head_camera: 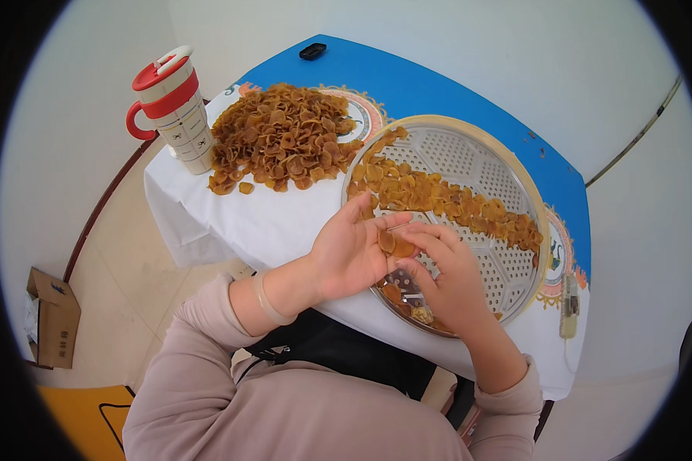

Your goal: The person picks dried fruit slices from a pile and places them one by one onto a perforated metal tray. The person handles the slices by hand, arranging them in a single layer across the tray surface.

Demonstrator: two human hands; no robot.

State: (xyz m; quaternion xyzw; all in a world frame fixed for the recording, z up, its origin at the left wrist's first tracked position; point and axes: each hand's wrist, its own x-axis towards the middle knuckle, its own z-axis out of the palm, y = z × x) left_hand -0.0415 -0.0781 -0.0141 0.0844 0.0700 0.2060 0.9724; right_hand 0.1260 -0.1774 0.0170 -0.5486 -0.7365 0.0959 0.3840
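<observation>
My left hand (352,248) is palm up over the near left part of a round perforated metal tray (510,285). Thin amber dried slices (387,241) rest against its fingers. From the right, my right hand (447,271) pinches another dried slice (403,248) between thumb and fingertips, close to the left fingers. Across the tray runs a band of overlapping slices (432,193), from upper left to the right rim. More slices (391,293) lie along the near rim, partly hidden by my hands. Left of the tray rises a large heap of the same slices (282,132).
A tall lidded cup (179,115) with a red handle stands left of the heap. The table has a white cloth (265,222) over a blue surface (438,86). A small black object (312,51) lies at the back, a power strip (569,305) at right. A cardboard box (55,317) sits on the floor.
</observation>
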